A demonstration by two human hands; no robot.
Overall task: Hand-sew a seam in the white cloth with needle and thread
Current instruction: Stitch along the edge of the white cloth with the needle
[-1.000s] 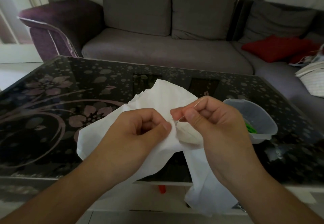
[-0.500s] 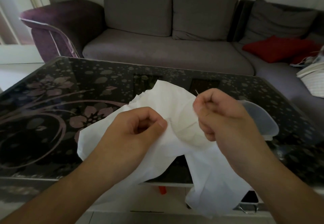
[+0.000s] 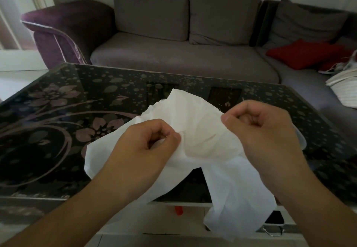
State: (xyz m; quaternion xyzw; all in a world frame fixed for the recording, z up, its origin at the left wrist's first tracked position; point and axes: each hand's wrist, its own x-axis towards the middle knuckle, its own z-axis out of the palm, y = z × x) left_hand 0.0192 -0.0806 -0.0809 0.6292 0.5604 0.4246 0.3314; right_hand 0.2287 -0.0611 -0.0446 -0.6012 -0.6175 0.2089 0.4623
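My left hand (image 3: 146,146) pinches a fold of the white cloth (image 3: 201,130) between thumb and curled fingers. My right hand (image 3: 257,128) is curled tight at the cloth's right edge; I cannot tell whether it holds the needle. The cloth bunches between my 2 hands above the dark flowered tabletop (image 3: 58,111), its lower end hanging over the near edge.

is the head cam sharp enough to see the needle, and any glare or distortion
Head view: dim, soft indoor light, brightest at upper left; the glass table shows only faint reflections; wide-angle bending curves the table edge and sofa; both hands, left and right, and the white cloth are fairly sharp, yet no needle can be made out.
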